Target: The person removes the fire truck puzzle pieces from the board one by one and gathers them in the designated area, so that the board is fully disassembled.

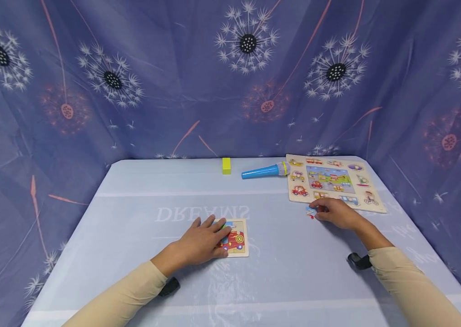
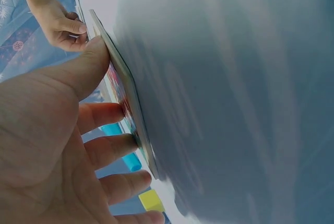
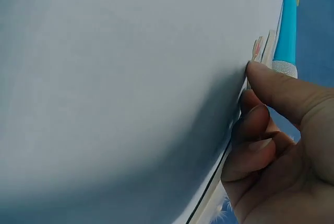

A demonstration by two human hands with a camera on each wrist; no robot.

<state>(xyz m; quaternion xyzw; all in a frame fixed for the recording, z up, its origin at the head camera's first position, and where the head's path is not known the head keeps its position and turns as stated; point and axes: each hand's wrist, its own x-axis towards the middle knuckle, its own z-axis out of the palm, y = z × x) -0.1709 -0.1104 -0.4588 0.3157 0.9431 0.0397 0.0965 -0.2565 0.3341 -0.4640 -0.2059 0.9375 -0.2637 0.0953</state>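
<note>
My left hand (image 1: pixel 200 240) lies over a small wooden picture puzzle (image 1: pixel 240 227), fingers spread and nearly straight. It covers the puzzle's left side; a red vehicle picture shows on the right. In the left wrist view, the thumb and fingertips touch the puzzle board (image 2: pixel 124 72). Between thumb and curled fingers, my right hand (image 1: pixel 338 213) pinches a small blue puzzle piece (image 1: pixel 309 211) with white and red marks, just in front of a larger puzzle board. The right wrist view shows this piece (image 3: pixel 257 49) edge-on, partly hidden by the thumb.
The larger wooden vehicle puzzle board (image 1: pixel 295 196) lies at the back right. A blue toy microphone (image 1: pixel 263 172) points its head toward that board's corner. A yellow block (image 1: pixel 226 166) stands at the table's back edge. Patterned curtains (image 1: pixel 173 91) surround the white-covered table (image 1: pixel 132 227).
</note>
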